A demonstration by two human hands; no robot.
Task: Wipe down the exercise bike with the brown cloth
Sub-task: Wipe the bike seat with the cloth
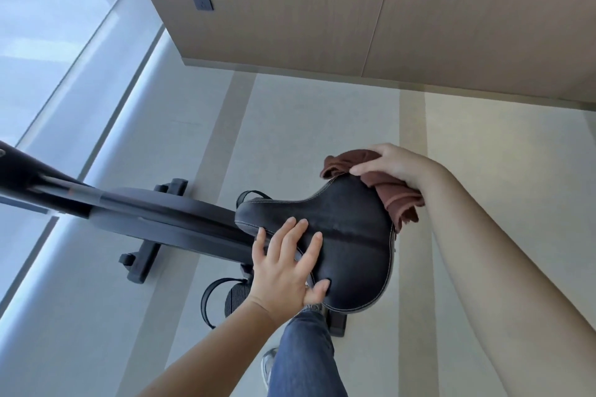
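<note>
The black exercise bike (154, 219) stands on the floor, its wide black saddle (351, 235) closest to me in the middle of the view. My left hand (285, 264) lies on the saddle's near left side, fingers spread flat and the thumb hooked under the edge. My right hand (393, 167) grips the bunched brown cloth (398, 200) against the saddle's far right rim. Part of the cloth hangs over the saddle's edge. A pedal with a strap (230, 296) shows below the saddle.
A wood-panelled wall (322, 10) with a dark socket plate (201, 1) rises behind the bike. A large window (48, 58) runs along the left. My leg in blue jeans (303, 354) stands beside the bike on the pale striped floor (322, 126).
</note>
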